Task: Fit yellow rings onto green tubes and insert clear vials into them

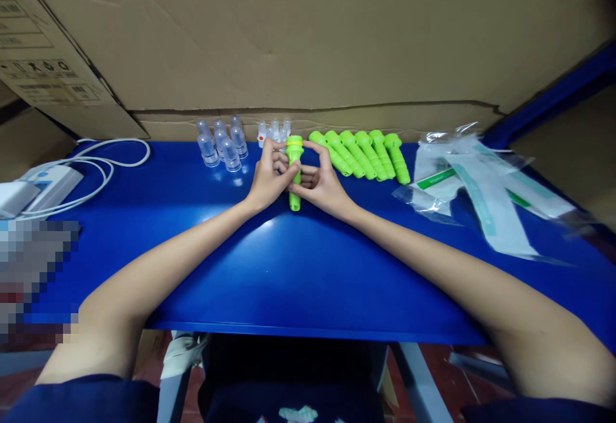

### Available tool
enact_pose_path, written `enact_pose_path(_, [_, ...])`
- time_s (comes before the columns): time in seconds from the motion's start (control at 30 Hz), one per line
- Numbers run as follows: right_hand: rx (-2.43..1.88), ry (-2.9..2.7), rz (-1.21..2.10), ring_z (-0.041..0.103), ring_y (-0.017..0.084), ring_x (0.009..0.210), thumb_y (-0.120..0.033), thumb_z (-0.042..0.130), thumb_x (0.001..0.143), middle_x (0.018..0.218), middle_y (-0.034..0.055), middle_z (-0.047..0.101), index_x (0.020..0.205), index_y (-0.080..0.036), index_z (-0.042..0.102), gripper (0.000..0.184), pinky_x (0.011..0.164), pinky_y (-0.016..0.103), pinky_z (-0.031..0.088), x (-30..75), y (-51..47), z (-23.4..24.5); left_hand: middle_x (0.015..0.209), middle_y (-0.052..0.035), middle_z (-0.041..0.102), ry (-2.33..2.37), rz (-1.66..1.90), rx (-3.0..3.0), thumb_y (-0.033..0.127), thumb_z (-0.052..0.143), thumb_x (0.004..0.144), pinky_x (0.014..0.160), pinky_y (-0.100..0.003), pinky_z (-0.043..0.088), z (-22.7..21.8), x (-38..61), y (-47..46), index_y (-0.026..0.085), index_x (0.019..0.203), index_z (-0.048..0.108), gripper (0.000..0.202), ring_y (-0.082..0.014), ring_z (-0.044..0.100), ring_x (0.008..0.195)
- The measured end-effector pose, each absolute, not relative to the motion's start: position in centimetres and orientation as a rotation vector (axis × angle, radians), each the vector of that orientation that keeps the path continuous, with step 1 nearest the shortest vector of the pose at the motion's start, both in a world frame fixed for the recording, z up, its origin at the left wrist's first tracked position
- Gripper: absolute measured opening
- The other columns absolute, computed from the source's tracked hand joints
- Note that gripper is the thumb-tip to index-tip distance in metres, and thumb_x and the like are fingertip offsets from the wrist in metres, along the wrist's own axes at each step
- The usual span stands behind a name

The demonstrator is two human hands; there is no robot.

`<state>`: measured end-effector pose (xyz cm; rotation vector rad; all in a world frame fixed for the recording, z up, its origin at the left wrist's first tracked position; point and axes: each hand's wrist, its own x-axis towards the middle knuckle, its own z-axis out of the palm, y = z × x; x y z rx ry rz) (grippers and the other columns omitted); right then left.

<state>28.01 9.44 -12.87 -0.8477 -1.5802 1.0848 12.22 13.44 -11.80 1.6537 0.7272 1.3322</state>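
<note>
Held upright between both hands is a lime-green, flashlight-shaped plastic tube (295,202) with a wide, yellowish top. My left hand (267,178) is closed on its left side, thumb against the shaft and forefinger at the top. From the right, my right hand (328,187) grips the same tube, thumb low and forefinger at the rim. The other fingers curl behind it, partly hidden. Several matching green tubes (364,155) lie in a row just right of the hands. Behind the hands stand small clear pieces with red dots (262,135), partly covered.
Several clear plastic cylinders (230,153) stand on the blue table (269,275), left of the hands. Plastic-wrapped white packets (481,198) lie at the right. A white cable (108,165) and white device (55,187) sit far left. Cardboard (308,44) walls the back.
</note>
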Motion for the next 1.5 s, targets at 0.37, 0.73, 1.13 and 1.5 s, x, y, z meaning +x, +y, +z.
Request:
enact_pose_path(0.37, [-0.881,-1.664,1.018,0.078,0.019,0.084,-0.053,0.085,0.084,0.126,0.0071,0.075,0.165,-0.036,0.012,0.11,0.085,0.043,0.07,28.2,9.6,-13.2,0.082,0.0076,0.058,0.744,1.356,1.684,0.027,0.078,0.086,0.055,-0.02,0.043,-12.2,12.3,13.8,0.025,0.125,0.044,0.052,-0.005,0.059,0.057])
enact_pose_path(0.73, [-0.878,-1.587,1.06,0.078,0.02,0.083,-0.05,0.089,0.077,0.114,0.0046,0.076,0.152,-0.033,0.027,0.099,0.084,0.043,0.069,28.1,9.7,-13.6,0.083,0.0076,0.059,0.859,1.307,1.567,0.021,0.078,0.084,0.056,-0.018,0.047,-11.7,12.6,13.6,0.022,0.103,0.043,0.04,-0.0032,0.059,0.057])
enact_pose_path(1.13, [-0.888,-1.571,1.183,0.079,0.02,0.083,-0.043,0.091,0.072,0.108,0.0031,0.081,0.163,-0.029,0.021,0.116,0.086,0.041,0.068,28.5,10.1,-13.0,0.075,0.0097,0.056,0.881,1.242,1.485,0.011,0.074,0.084,0.056,-0.018,0.044,-11.2,12.7,13.8,0.016,0.124,0.052,0.045,-0.0033,0.056,0.055])
enact_pose_path(1.5, [-0.892,-1.549,1.175,0.08,0.021,0.089,-0.042,0.093,0.07,0.105,0.0042,0.081,0.158,-0.027,0.029,0.11,0.087,0.039,0.067,28.6,10.1,-13.3,0.067,0.0107,0.058,0.886,1.206,1.333,-0.002,0.076,0.074,0.058,-0.015,0.045,-10.2,12.8,13.5,0.011,0.108,0.061,0.04,-0.0021,0.055,0.056])
